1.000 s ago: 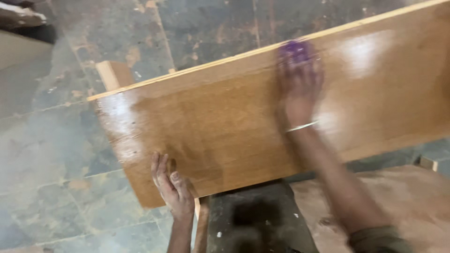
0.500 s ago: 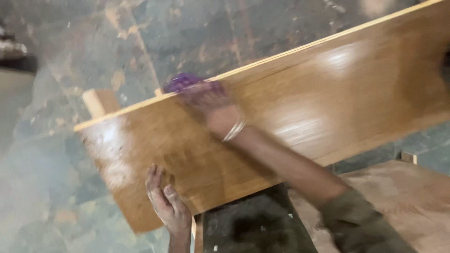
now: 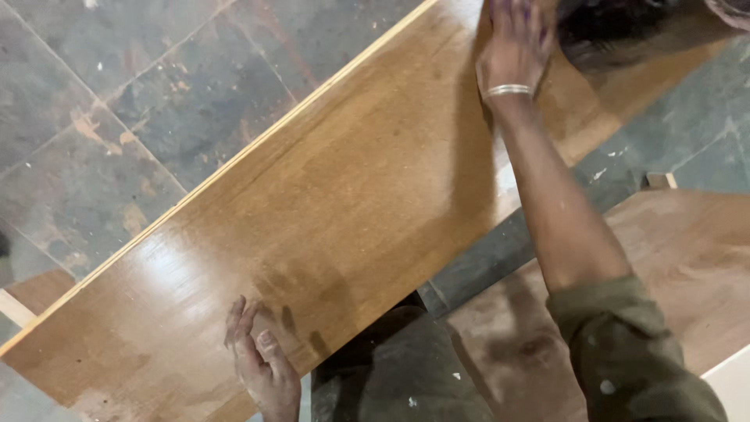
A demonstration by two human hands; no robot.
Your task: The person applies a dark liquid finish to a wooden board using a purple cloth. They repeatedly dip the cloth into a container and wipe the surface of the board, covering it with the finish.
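Pressing flat and open on the near edge, the left hand (image 3: 262, 363) steadies the glossy wooden board (image 3: 344, 211) lying diagonally over the stone floor (image 3: 117, 101); the right hand (image 3: 517, 39) rubs its far right end, whether open or closed on something I cannot tell. Judged from its overhang, a hard push could tip or slide the board; the wet-looking finish could smear.

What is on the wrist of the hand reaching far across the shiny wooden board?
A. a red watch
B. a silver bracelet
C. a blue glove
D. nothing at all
B: the right hand, pressed flat on the far part of the glossy wooden board, has a thin silver bangle around its wrist.
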